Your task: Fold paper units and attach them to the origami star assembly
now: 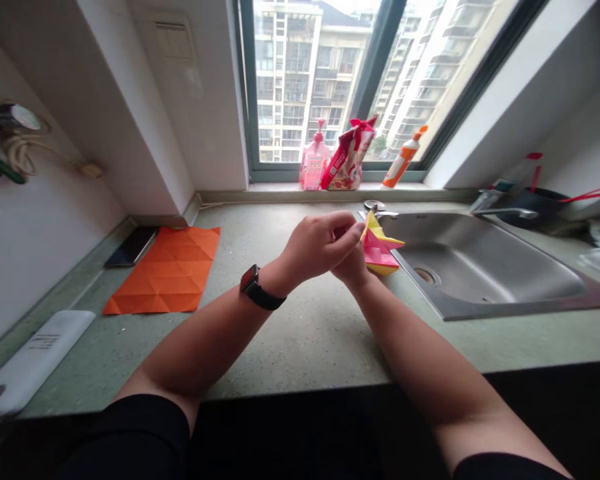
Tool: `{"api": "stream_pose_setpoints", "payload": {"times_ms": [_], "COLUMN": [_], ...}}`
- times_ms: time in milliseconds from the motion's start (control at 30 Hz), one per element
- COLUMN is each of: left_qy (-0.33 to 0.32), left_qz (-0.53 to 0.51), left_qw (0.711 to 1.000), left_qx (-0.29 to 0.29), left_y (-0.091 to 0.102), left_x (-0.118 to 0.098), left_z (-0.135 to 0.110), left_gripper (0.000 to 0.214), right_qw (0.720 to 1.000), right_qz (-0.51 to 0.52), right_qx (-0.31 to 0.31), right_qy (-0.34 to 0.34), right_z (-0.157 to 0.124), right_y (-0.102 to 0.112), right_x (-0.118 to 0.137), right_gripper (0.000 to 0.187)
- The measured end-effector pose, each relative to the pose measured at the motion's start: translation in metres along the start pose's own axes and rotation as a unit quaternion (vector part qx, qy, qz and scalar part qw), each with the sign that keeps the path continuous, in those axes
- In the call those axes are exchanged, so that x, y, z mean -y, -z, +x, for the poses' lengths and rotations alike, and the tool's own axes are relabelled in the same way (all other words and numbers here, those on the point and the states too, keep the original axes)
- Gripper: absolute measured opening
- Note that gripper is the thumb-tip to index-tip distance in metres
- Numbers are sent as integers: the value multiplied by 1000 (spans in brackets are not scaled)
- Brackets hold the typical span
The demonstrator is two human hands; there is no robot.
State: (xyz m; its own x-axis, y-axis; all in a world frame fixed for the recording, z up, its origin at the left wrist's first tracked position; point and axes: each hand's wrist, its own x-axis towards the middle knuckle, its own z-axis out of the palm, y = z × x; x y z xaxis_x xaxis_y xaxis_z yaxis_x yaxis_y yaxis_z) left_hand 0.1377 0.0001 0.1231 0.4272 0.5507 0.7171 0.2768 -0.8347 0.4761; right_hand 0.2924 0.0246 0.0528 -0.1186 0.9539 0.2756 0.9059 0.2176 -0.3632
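A pink and yellow folded paper piece [379, 252], with several pointed flaps, is held up above the counter beside the sink. My left hand [320, 245], with a black watch on its wrist, is closed, and its thumb and fingertips pinch the near-left edge of the paper. My right hand [353, 268] is against the paper's left side, partly behind my left hand. Most of its fingers are hidden, but it appears closed on the same paper. On the left of the counter lies a creased orange sheet [167, 270].
A dark phone [133, 247] lies by the orange sheet, and a long white device [40, 360] sits at front left. The steel sink [490, 260] is at right. A pink pump bottle [315, 160], a red packet [351, 157] and an orange-white bottle [403, 160] stand on the sill.
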Motion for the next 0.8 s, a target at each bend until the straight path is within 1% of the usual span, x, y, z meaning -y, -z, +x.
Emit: {"api": "stream_pose_setpoints", "payload": {"times_ms": [33,100,133,167,233,333,400,467,533,633,700,800], "left_qy": [1,18,31,44,86,161,208,261,305,338,345,339], "left_qz": [26,89,121,154,226,295,325,361,377,373,372,374], "left_qw": [999,994,989,983,963,928,903,870,840,810,802,805], "left_qx": [22,63,77,91,117,161,189,211,243,301,314,313], "left_y": [14,44,61,78,116,171,201,222,234,238,233,215], "left_x": [6,26,39,53,82,117,132,143,149,154,154,150], "left_z": [-10,-34,-48,-64,-97,-148,-178,-201,-217,-228,-229,-226], "left_gripper": [41,31,25,21,21,32,46,57,62,67,69,71], "right_qw": [998,979,965,954,945,946,947,947,947,945,944,946], "right_qz": [20,67,88,105,121,126,130,133,133,132,131,129], "right_qx": [-8,0,18,39,70,87,88,95,104,108,107,100], "right_qy": [63,193,245,279,297,286,282,276,274,278,283,279], "right_z": [-1,-4,-5,-5,-3,2,4,5,4,4,4,6], "right_y": [-13,-38,-49,-59,-72,-81,-82,-82,-82,-81,-80,-78], "right_x": [7,15,17,17,13,2,-4,-5,-5,-3,-3,-5], "right_gripper": [36,32,30,28,29,30,31,31,31,32,32,32]}}
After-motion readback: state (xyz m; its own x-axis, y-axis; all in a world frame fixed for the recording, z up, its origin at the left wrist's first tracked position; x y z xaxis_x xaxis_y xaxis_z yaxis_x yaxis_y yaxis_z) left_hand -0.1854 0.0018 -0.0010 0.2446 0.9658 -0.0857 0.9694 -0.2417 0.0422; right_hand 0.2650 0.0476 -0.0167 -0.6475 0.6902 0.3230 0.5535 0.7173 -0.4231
